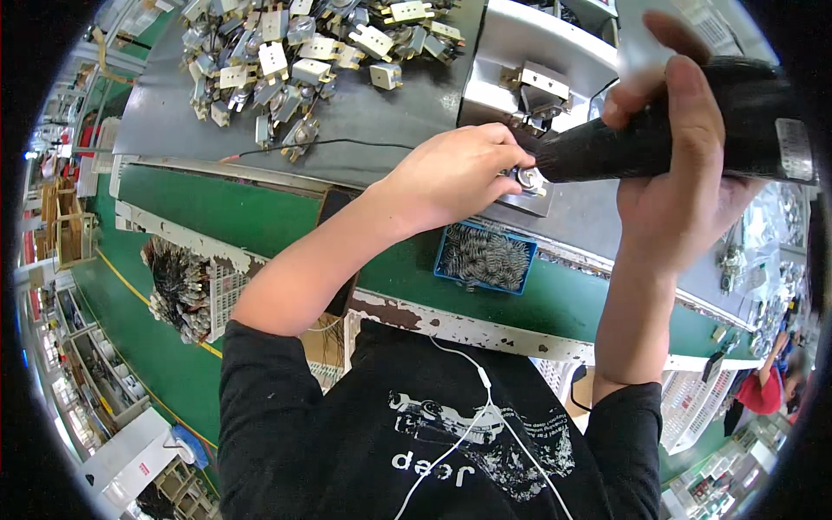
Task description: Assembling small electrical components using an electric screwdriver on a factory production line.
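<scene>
Grey table (399,108) below our hands. Right grip (680,195) wraps thick black tool (633,152), narrow end beside left grip (459,169); likely stiff, weighty, best held mid-barrel. Left fingertips at small metal part (527,180), probably light, slick; whether pinched, we cannot tell.

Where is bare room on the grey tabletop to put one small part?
Bare tabletop shows between the part pile and steel fixture, above the black wire; another patch lies left of the pile. Crowded: the pile and around the left hand.
</scene>
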Tool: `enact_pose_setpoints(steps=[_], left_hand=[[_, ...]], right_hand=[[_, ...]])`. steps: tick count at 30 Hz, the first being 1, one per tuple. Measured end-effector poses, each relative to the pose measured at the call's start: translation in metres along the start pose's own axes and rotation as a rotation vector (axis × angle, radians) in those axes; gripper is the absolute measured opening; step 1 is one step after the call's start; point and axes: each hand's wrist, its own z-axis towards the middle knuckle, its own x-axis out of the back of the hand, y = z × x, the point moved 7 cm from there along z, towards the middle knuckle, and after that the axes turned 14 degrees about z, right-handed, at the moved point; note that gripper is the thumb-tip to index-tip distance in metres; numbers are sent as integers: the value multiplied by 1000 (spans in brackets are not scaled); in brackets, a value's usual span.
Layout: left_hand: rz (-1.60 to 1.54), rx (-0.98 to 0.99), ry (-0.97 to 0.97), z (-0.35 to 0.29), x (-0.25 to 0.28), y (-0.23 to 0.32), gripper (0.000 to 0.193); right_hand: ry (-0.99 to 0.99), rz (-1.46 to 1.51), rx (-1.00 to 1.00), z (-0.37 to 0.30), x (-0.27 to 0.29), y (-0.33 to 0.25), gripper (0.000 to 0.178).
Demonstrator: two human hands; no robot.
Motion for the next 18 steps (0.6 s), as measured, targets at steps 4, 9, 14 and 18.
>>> enact_pose_setpoints(steps=[4,9,14,18], left_hand=[[6,29,-17,0,-5,-4,31],[7,45,-17,0,-7,-4,29],[0,58,-29,-1,-6,-4,27],[28,53,-25,-2,-5,-3,26]], right_hand=[[14,149,16,-5,-5,6,22],[36,164,54,-12,-3,17,53],[51,123,3,-15,-2,20,72],[57,128,-6,-16,-3,22,72]])
